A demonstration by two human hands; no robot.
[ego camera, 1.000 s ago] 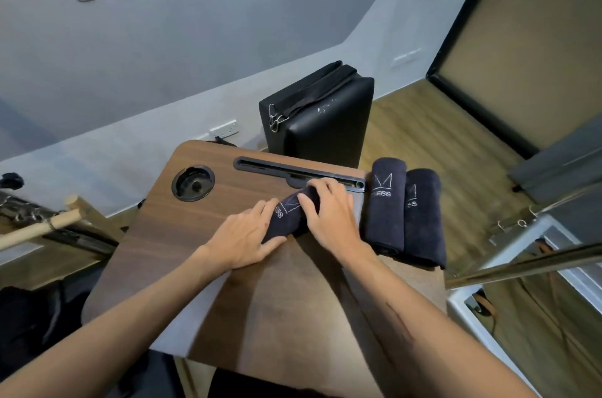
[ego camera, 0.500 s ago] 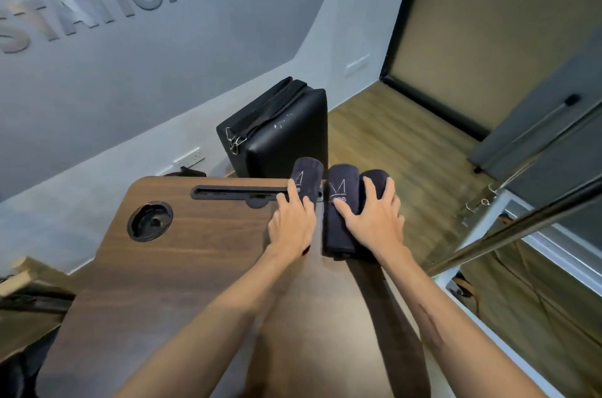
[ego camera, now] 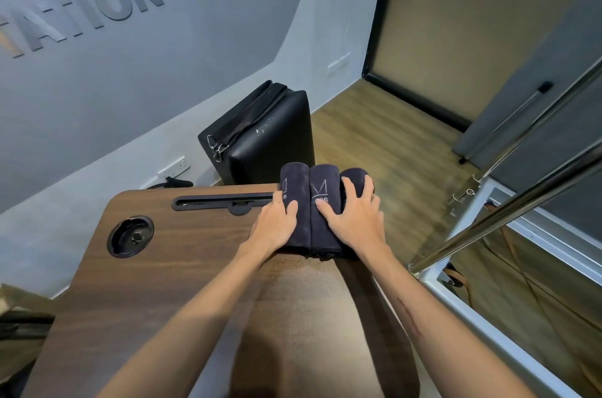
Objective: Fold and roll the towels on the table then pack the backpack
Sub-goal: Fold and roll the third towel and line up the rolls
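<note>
Three dark rolled towels lie side by side, touching, at the far right edge of the wooden desk [ego camera: 156,283]: left towel [ego camera: 294,182], middle towel [ego camera: 324,189], right towel [ego camera: 353,176]. Their far ends stick out a bit past the desk edge.

Your left hand [ego camera: 275,225] lies on the left towel w/ fingers fairly straight, palm on its near-left side, thumb on top near the white logo. Not curled round it, just resting/pressing.

Your right hand [ego camera: 353,218] is spread across the middle & right towels: thumb on the middle roll below the logo, fingers draped over the right roll, tips bent down over its top. Looks like a loose hold on that right roll.

Behind the towels, off the desk, a black bag [ego camera: 270,143] stands upright on the floor by the wall. On the desk, left of your hands: a long black slot [ego camera: 221,202] along the far edge & a round cup holder [ego camera: 132,236] further left.
</note>
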